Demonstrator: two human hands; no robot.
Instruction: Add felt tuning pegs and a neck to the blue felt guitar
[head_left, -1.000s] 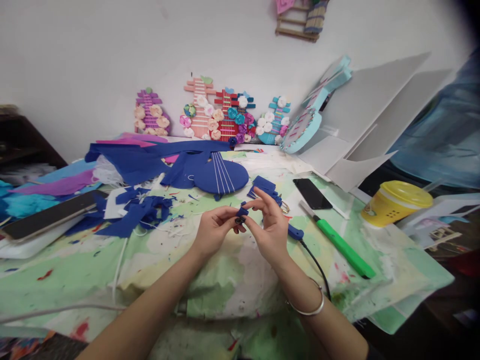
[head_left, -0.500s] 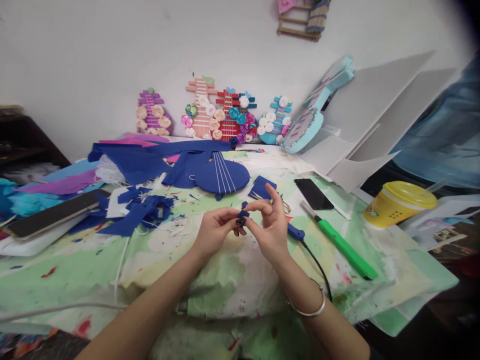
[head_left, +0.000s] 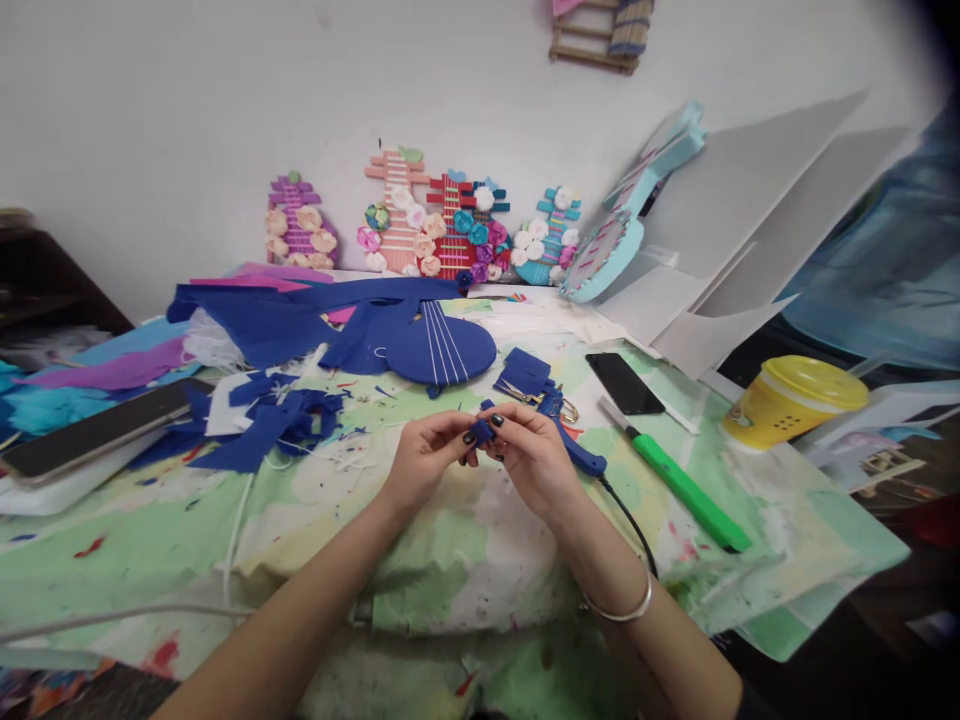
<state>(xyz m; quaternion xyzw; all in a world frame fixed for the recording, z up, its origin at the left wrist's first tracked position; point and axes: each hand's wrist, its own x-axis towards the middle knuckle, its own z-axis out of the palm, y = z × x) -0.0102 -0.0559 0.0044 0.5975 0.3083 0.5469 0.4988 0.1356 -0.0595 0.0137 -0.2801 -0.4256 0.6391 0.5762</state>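
The surface (head_left: 465, 560) is covered with a pale green and white sheet, spotted with paint. At its back lies a large dark blue foam guitar shape (head_left: 420, 345) with white strings, and left of it a heap of blue foam scraps (head_left: 277, 420). A row of small decorated guitars (head_left: 420, 225) stands against the wall. On the right side there are white boards (head_left: 750, 220), a yellow cup (head_left: 791, 400), a black phone (head_left: 624, 383) and a green-handled knife (head_left: 686, 490). Just behind the hands a blue glue gun (head_left: 574, 450) lies with its black cord running toward the person, and beside it a few blue foam squares (head_left: 523, 372).

The left hand (head_left: 427, 462) and the right hand (head_left: 529, 455) meet over the middle of the surface. Both are pinching the same small blue foam piece (head_left: 482, 431), held in the air between thumb and fingertips, the other fingers curled in.

This piece looks very light and soft. I think it bends and rolls easily, and it will spring open if the pinch gets loose. It is not fragile, but too much pressure could leave a crease or a dent. Because it is so small, the best hold seems to be at its edges with the fingertips only, one hand on each side, so the middle stays free.
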